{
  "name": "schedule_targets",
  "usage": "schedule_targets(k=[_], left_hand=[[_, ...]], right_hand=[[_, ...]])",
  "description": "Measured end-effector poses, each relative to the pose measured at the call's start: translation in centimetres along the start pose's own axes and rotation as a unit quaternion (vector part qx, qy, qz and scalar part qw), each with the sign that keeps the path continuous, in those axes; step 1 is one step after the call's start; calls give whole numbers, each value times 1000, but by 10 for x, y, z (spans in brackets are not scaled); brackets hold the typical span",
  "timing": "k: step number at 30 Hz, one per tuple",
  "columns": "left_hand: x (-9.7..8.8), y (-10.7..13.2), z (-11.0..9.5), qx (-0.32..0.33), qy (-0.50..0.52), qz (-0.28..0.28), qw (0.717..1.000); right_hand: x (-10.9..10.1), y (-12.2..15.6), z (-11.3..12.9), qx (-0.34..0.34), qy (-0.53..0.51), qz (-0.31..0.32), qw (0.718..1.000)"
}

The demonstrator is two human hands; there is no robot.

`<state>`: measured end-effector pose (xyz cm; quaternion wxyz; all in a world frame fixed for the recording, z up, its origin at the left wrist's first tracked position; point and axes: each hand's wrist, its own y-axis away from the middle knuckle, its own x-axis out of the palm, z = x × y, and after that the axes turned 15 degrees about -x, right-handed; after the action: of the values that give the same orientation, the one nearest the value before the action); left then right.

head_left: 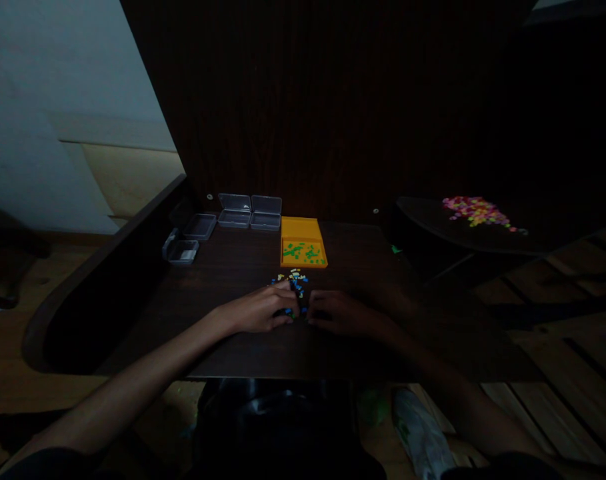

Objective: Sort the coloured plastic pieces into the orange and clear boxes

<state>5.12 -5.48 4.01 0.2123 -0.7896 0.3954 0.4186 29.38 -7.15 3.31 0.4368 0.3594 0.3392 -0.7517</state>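
My left hand rests on the dark table with its fingers curled inward at the near side of a small pile of tiny plastic pieces, blue, white and yellow. Some blue and green bits show right by its fingertips. Facing it across a narrow gap, my right hand also has bent fingers, in deep shadow. What either hand pinches, if anything, is too small and dark to make out. Just beyond the pile lies an open yellow box with green pieces scattered in its near half.
Two clear plastic boxes stand with raised lids at the back left. Nearer the left side panel are another clear container and a small clear box. A heap of pink, yellow and orange pieces lies on a dark surface at right.
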Motion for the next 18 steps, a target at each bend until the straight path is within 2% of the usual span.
schedule_targets(k=[6, 13, 18], left_hand=[[1, -1, -1, 22, 3, 6, 1000], [2, -1, -1, 22, -12, 8, 1000], [4, -1, 2, 17, -19, 3, 1000]], right_hand=[[1, 0, 5, 13, 29, 20, 999], [1, -2, 7, 36, 20, 10, 999], [-10, -4, -1, 25, 31, -9, 999]])
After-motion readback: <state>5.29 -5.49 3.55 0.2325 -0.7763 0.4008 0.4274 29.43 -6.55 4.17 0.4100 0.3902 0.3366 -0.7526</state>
